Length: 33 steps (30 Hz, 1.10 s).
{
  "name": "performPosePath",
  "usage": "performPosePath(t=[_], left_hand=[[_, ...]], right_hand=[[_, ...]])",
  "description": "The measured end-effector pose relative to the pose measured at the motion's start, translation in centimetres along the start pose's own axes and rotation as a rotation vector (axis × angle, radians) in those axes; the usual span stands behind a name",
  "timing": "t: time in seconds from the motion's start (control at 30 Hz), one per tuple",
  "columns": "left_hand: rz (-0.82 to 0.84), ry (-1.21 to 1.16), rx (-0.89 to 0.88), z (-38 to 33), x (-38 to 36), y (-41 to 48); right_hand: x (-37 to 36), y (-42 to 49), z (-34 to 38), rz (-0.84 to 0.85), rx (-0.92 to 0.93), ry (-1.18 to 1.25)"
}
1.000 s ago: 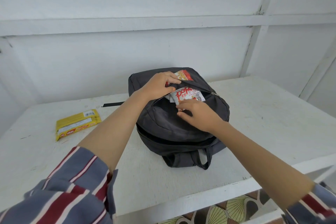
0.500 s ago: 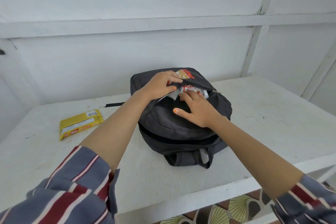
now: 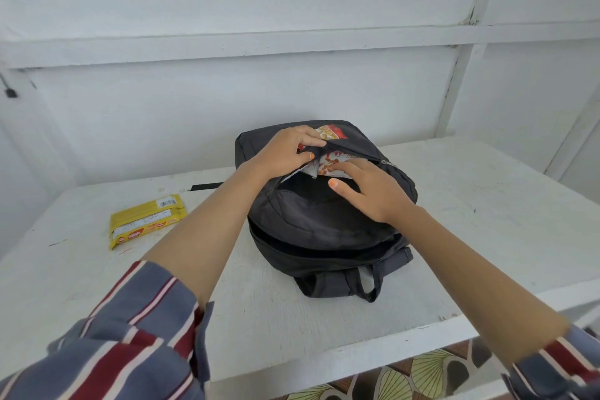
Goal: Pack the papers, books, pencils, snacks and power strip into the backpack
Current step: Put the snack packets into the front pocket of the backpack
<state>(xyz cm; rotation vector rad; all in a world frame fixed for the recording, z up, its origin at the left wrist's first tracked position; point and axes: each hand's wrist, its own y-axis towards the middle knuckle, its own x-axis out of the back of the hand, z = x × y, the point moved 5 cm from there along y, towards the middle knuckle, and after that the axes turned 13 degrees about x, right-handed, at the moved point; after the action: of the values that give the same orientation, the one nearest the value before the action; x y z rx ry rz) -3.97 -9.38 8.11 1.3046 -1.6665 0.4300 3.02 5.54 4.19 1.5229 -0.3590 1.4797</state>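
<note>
A black backpack (image 3: 318, 227) lies flat on the white table (image 3: 487, 204), its front pocket open near the far end. My left hand (image 3: 285, 153) pinches the pocket's upper flap and holds it up. A white and red snack packet (image 3: 328, 166) sits half inside the pocket, and my right hand (image 3: 367, 188) presses on it with the fingers, thumb spread over the bag's front. A second red snack packet (image 3: 331, 132) shows above the flap. A yellow snack pack (image 3: 146, 221) lies on the table to the left.
A black strap end (image 3: 206, 186) pokes out behind my left forearm. White walls with beams close the table in at the back and right. The table's front edge runs near me, with patterned floor (image 3: 406, 380) below.
My right hand has pushed the white and red packet deeper into the pocket, so less of it shows. My left hand has stayed on the flap.
</note>
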Motion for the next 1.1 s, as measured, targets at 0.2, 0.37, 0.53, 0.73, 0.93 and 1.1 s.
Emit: performPosePath(t=[0.2,0.37,0.53,0.73,0.93,1.1], left_hand=[[-0.018,0.002,-0.008,-0.2,0.1,0.0],[-0.023,-0.018,-0.02,-0.1,0.2,0.0],[-0.025,-0.01,-0.021,-0.3,0.3,0.0],[-0.009,-0.005,0.005,-0.2,0.3,0.1],[-0.003,-0.013,0.014,-0.1,0.1,0.0],[0.001,-0.057,0.03,-0.2,0.2,-0.1]], right_hand=[[-1.5,-0.1,-0.6,0.131,-0.034,-0.051],[-1.7,1.4,-1.4,0.164,-0.054,-0.039],[-1.3,2.8,-2.3,0.189,-0.091,-0.048],[-1.7,3.0,-2.3,0.377,-0.122,-0.02],[1.5,2.8,-2.1,0.304,-0.083,0.242],[6.6,4.3,-2.4,-0.123,-0.057,0.609]])
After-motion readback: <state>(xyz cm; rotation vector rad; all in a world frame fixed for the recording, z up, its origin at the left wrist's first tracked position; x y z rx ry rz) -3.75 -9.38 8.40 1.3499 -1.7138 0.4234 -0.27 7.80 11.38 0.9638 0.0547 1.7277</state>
